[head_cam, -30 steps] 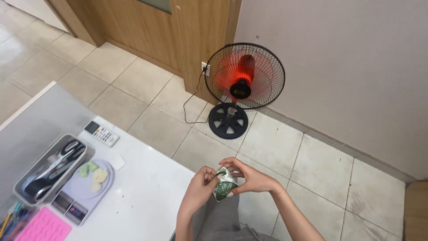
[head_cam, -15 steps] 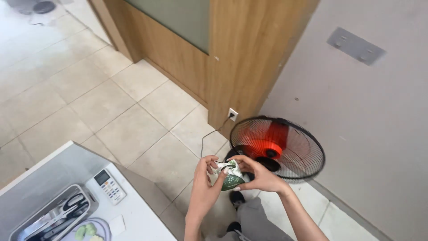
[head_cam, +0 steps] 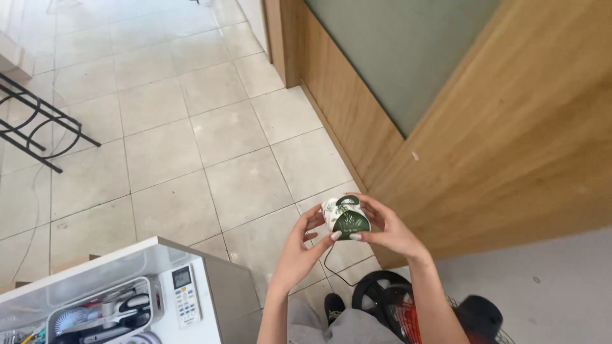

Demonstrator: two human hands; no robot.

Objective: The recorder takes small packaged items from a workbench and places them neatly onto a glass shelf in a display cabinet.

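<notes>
Both hands hold small, perhaps paper box.

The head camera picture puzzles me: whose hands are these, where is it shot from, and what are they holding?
No machine here: a person wears a camera on the head, so you look down along their own arms. The left hand and the right hand together hold a small white package with green leaf print and a dark green label, raised in front of the body, fingertips pinching its sides. Below lies a beige tiled floor, with a wooden door on the right. At the lower left is a white table carrying a white remote control and a clear plastic tray of tools. At the bottom edge a black fan with a red centre stands on the floor.
</notes>
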